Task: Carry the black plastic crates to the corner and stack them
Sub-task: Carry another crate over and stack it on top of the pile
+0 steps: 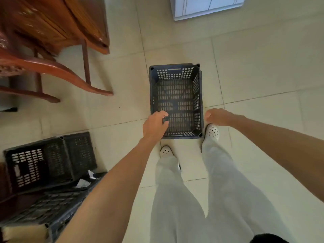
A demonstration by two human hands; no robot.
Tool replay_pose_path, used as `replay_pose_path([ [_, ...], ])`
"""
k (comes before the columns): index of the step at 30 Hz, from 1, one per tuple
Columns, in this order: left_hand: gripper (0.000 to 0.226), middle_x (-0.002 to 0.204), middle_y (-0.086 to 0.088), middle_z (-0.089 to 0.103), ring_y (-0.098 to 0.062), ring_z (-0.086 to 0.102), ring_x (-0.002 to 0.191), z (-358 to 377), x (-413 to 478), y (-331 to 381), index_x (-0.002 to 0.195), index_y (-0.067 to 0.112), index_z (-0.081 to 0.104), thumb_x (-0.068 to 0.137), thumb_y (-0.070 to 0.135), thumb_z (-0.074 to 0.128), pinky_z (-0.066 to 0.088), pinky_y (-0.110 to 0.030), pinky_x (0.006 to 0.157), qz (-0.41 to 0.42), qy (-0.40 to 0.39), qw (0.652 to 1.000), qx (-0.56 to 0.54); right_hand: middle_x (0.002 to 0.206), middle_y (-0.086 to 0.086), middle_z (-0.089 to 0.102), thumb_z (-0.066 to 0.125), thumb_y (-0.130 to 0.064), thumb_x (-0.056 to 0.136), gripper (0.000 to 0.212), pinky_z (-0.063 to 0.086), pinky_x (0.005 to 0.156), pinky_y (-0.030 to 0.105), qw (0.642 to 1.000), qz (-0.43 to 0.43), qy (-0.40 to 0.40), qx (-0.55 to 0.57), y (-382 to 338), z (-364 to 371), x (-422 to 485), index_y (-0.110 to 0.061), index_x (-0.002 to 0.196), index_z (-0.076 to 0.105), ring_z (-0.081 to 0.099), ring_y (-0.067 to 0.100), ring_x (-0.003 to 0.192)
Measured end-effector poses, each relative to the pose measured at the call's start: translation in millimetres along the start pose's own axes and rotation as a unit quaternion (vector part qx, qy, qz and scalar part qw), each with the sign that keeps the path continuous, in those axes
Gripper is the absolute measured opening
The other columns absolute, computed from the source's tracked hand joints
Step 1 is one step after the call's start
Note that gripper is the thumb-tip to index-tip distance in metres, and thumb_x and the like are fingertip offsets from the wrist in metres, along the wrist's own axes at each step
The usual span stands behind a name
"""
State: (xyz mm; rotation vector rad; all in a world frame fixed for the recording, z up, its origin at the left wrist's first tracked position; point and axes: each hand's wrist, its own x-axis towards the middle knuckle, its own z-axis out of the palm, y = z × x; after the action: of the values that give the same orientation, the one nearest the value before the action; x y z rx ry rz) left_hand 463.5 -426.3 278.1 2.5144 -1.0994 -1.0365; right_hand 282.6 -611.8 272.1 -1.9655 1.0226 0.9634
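An empty black plastic crate [176, 100] with perforated walls stands upright on the tiled floor just in front of my feet. My left hand [155, 124] is on its near left rim, with the fingers curled over the edge into the crate. Just outside the crate's right wall is my right hand [216, 117], its fingers loosely curled; whether it touches the rim is unclear. Two more black crates lie at the lower left: one tipped on its side [49, 163], and another [45, 211] lying below it with crumpled paper between them.
Wooden furniture with curved legs [52, 67] fills the upper left. A white cabinet base [206, 9] stands at the top. My white perforated shoes [212, 131] are next to the crate's near edge. Pale floor tiles [263, 67] stretch to the right.
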Motion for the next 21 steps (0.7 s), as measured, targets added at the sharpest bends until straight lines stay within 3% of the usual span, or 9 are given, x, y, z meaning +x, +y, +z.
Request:
replay_pose_path([
  [3, 0.038, 0.129, -0.004, 0.058, -0.024, 0.055, 0.118, 4, 15, -33, 0.132, 0.021, 0.056, 0.094, 0.021, 0.059, 0.048, -0.039, 0.089, 0.017, -0.017, 1.0, 0.019, 0.119, 0.024, 0.063, 0.048, -0.013, 0.095, 0.03, 0.047, 0.092, 0.04, 0.995, 0.006, 0.03, 0.092, -8, 29, 21, 0.006, 0.112, 0.063, 0.06, 0.038, 0.109],
  [8, 0.047, 0.138, -0.005, 0.051, -0.023, 0.051, 0.124, 26, 54, -67, 0.14, 0.021, 0.046, 0.094, 0.021, 0.059, 0.046, -0.038, 0.093, 0.019, -0.028, 0.999, -0.013, 0.122, 0.019, 0.059, 0.046, -0.024, 0.097, 0.033, 0.048, 0.082, 0.036, 0.98, 0.069, 0.072, 0.169, -4, 64, 70, -0.012, 0.127, 0.051, 0.059, 0.032, 0.1],
  [15, 0.063, 0.147, -0.007, 0.041, -0.02, 0.04, 0.135, 99, 117, -117, 0.148, 0.02, 0.036, 0.093, 0.013, 0.064, 0.036, -0.028, 0.102, -0.012, -0.041, 0.995, -0.091, 0.126, 0.018, 0.058, 0.048, -0.023, 0.095, 0.048, 0.048, 0.076, 0.04, 0.972, 0.14, 0.136, 0.131, 36, 123, 159, -0.01, 0.138, 0.033, 0.06, 0.032, 0.099],
  [18, 0.076, 0.155, -0.008, 0.03, -0.021, 0.029, 0.144, 134, 148, -146, 0.153, 0.016, 0.026, 0.09, 0.011, 0.068, 0.027, -0.037, 0.117, -0.042, -0.025, 0.993, -0.107, 0.137, 0.021, 0.046, 0.052, -0.024, 0.093, 0.057, 0.046, 0.092, 0.048, 0.959, 0.173, 0.182, 0.134, 56, 147, 204, -0.005, 0.141, 0.029, 0.051, 0.039, 0.118],
  [21, 0.086, 0.162, -0.007, 0.018, -0.023, 0.02, 0.149, 164, 185, -170, 0.156, 0.014, 0.014, 0.09, 0.009, 0.068, 0.02, -0.04, 0.12, -0.101, -0.002, 0.979, -0.179, 0.154, 0.019, 0.026, 0.053, -0.029, 0.094, 0.075, 0.035, 0.107, 0.051, 0.947, 0.187, 0.201, 0.168, 76, 165, 249, -0.002, 0.151, 0.012, 0.033, 0.041, 0.136],
])
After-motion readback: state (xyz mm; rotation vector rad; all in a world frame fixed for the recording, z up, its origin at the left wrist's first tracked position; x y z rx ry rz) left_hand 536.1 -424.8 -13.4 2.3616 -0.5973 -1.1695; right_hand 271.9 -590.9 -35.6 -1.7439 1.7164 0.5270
